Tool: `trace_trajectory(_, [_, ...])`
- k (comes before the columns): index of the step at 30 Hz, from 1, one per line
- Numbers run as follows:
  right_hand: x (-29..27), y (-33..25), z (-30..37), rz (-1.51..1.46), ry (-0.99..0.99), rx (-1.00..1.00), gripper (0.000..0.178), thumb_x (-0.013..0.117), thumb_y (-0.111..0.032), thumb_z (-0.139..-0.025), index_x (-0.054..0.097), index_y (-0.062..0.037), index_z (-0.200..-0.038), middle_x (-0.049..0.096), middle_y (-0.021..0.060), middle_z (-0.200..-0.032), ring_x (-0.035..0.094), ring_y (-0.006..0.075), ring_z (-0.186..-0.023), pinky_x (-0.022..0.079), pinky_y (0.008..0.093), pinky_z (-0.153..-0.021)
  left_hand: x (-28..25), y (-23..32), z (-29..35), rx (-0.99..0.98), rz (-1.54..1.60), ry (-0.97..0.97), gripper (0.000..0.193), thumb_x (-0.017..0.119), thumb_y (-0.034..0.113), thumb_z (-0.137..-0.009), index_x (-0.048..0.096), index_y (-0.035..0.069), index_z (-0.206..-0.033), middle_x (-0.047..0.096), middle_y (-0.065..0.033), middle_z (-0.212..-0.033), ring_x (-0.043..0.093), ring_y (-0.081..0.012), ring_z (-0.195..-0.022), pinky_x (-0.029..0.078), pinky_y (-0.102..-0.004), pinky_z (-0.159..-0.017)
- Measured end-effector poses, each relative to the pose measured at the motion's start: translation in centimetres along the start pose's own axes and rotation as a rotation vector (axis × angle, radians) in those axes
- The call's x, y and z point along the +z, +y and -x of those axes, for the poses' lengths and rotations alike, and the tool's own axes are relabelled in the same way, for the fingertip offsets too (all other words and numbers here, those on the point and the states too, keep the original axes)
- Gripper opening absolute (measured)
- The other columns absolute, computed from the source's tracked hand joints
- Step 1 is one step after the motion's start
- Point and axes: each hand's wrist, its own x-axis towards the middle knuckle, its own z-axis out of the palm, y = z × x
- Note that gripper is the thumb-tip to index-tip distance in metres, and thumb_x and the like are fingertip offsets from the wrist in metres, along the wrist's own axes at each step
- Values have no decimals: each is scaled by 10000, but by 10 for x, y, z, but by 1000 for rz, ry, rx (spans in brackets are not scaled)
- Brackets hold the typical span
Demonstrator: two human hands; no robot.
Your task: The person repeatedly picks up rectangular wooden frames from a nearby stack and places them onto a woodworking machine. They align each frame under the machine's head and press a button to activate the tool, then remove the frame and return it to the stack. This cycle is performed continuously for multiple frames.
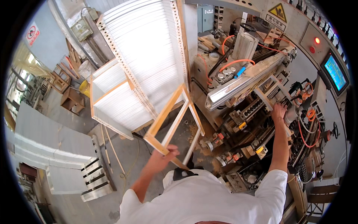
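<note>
My left hand [164, 156] grips the near corner of a wooden frame [164, 115], its fingers closed round the wood. The frame has yellowish outer faces, whitish inner faces and a crossbar, and it is held tilted in the air. On the right, my right arm reaches out to a clamping machine [246, 80]. There my right hand [279, 111] has its fingers bent at the near end of a second, pale frame [264, 99] lying in the machine. The fingertips are partly hidden among dark fittings, but they appear closed on that frame.
A tall stack of white slatted panels [145, 44] with drilled edges stands ahead. White boards [56, 156] and a pallet [97, 179] lie left. The machine's rails, orange hoses [236, 61] and clamps crowd the right, below a control screen [334, 72]. Sawdust covers some floor.
</note>
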Motion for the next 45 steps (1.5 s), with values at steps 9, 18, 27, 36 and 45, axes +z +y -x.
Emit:
trace_trajectory(9, [-12, -19, 6, -62, 21, 73, 339, 700, -163, -813, 631, -33, -1119, 629, 162, -1126, 567, 330, -1104, 396, 494, -1001, -150, 197, 42, 770, -266, 576, 526, 539, 462, -951, 561, -28, -1143, 624, -98, -917, 595, -133, -597, 472, -229, -496])
trace_trajectory(18, [-88, -98, 72, -849, 691, -80, 332, 709, -131, -809, 623, -22, -1110, 642, 176, -1050, 629, 347, -920, 508, 420, -788, -344, 424, -110, 889, 662, 282, 330, 355, 136, -1038, 400, -96, -1269, 583, -155, -1100, 620, -221, -949, 584, -309, -732])
trace_trajectory(27, [-103, -205, 219, -1116, 384, 75, 242, 693, -100, -802, 635, -12, -1020, 631, 154, -1005, 645, 309, -806, 524, 378, -705, -388, 495, -386, 368, -108, 580, 445, 500, 242, -904, 430, -15, -1259, 545, -241, -1186, 587, -384, -1053, 484, -593, -838])
trace_trajectory(36, [-20, -223, 360, -1179, 231, 513, 238, 669, -139, -835, 667, 2, -1027, 649, 156, -929, 643, 290, -761, 507, 378, -696, -326, 462, -393, 610, 240, 514, 646, 548, 462, -924, 471, -75, -1274, 552, -209, -1237, 570, -318, -1130, 456, -429, -953])
trace_trajectory(45, [15, -251, 420, -1238, 217, 552, 189, 682, -113, -794, 692, 2, -944, 688, 167, -879, 682, 272, -822, 522, 338, -736, -213, 428, -188, 1060, -1063, 144, 507, 550, 403, -944, 610, -32, -1198, 630, -120, -1193, 556, -210, -1115, 382, -309, -986])
